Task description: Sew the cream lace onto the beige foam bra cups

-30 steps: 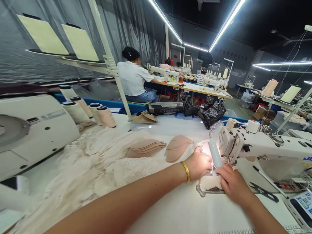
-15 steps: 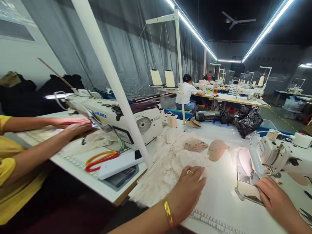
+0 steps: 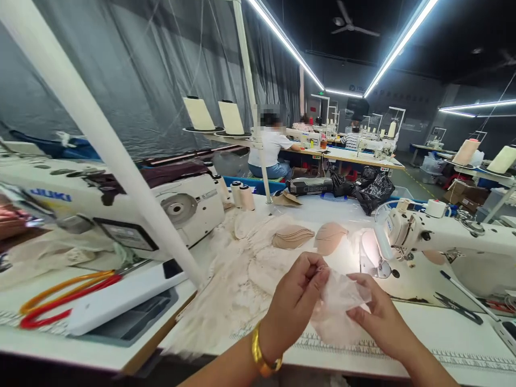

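Both of my hands hold one thin pale fabric piece (image 3: 336, 309) above the near table edge. My left hand (image 3: 296, 298), with a gold bangle at the wrist, pinches its upper left edge. My right hand (image 3: 377, 317) grips its right side. A heap of pale lace pieces (image 3: 237, 274) lies just behind and to the left of my hands. Two stacks of tan moulded cups (image 3: 308, 236) rest beyond it. A white sewing machine (image 3: 443, 242) with its lamp lit stands to the right.
A second white sewing machine (image 3: 121, 209) sits on the left table, with red and orange scissors (image 3: 60, 298) in front of it. A white thread-stand pole (image 3: 105, 150) crosses the foreground. Thread cones (image 3: 242, 196), black bags (image 3: 371, 193) and seated workers lie beyond. Snips (image 3: 457, 306) lie on the right.
My left hand lifted off the lace heap and my right hand left the machine's needle plate. Both now hold up a fabric piece. The view swung back to the right.
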Demonstrator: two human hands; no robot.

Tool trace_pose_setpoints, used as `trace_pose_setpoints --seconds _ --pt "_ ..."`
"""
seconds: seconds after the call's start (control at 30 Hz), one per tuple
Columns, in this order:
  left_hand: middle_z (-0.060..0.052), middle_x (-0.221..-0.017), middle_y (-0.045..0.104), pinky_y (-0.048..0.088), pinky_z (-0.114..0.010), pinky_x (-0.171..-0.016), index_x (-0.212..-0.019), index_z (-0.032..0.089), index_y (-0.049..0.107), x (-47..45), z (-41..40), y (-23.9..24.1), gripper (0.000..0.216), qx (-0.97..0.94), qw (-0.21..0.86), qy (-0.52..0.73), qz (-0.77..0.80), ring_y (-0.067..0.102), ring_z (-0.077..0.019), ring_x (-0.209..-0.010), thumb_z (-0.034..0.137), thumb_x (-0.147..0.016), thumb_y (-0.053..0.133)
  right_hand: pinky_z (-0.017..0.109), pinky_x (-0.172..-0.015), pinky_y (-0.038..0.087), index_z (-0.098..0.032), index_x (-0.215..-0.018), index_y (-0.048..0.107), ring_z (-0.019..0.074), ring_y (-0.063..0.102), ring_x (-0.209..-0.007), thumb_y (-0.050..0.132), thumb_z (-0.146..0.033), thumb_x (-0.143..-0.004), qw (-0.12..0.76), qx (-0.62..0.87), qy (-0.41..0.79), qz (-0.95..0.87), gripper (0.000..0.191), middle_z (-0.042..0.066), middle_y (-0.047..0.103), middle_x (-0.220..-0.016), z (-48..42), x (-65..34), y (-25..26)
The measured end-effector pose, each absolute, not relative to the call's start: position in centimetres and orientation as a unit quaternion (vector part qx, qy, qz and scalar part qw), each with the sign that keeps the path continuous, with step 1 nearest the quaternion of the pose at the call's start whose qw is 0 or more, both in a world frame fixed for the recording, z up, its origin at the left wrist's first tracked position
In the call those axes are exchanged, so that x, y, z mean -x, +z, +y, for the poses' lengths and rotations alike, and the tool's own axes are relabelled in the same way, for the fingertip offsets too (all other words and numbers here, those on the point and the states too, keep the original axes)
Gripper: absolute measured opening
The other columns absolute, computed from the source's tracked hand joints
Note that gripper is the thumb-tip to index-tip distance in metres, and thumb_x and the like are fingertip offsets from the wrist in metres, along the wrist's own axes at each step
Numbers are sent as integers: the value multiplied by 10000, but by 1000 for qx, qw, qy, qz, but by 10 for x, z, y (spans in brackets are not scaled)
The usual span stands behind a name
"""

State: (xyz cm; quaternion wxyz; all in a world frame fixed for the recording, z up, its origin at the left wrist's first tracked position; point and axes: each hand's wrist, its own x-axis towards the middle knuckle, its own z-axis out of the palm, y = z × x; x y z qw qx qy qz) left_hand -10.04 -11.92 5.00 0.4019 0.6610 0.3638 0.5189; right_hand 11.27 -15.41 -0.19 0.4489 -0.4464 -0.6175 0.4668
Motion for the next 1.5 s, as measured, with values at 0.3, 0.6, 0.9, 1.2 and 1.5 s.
trace_pose_setpoints --seconds 0.3,0.6,0.9,1.2,1.5 --pt "-22 -872 695 548 -321 -758 -900 203 587 79 -113 25 527 -444 689 435 372 674 -219 -831 568 -669 889 257 -639 368 -214 -817 589 157 445 -690 659 -683 -890 514 505 498 -483 480 -33 506 -727 -150 -112 -14" --pt "53 -669 527 409 -244 -561 -823 217 495 79 -100 4 513 -640 553 329 419 521 -152 -614 710 -856 631 270 -629 443 -235 -820 559 153 519 -603 487 -659 -1019 587 499 388 -506 474 -34 555 -638 -153 -104 -14" --pt "-93 -1236 655 587 -436 -909 -1244 158 640 82 24 66 326 -861 145 262 411 665 -252 -1056 394 -1019 630 283 -557 397 -248 -840 563 163 502 -523 584 -770 -888 540 523 470 -463 525 -59 535 -588 -124 -120 -30" --pt "-78 -1143 682 587 -400 -882 -1132 173 671 62 87 69 225 -875 95 200 430 667 -199 -968 365 -1019 639 276 -571 434 -232 -845 572 155 523 -579 621 -718 -894 550 503 497 -444 490 -49 546 -661 -121 -119 -36" --pt "-11 -761 646 445 -284 -610 -844 205 625 78 4 85 264 -849 182 222 444 616 -209 -718 382 -948 458 253 -588 407 -202 -904 639 144 516 -622 640 -778 -852 569 486 532 -397 578 -2 652 -724 -125 -127 -29"
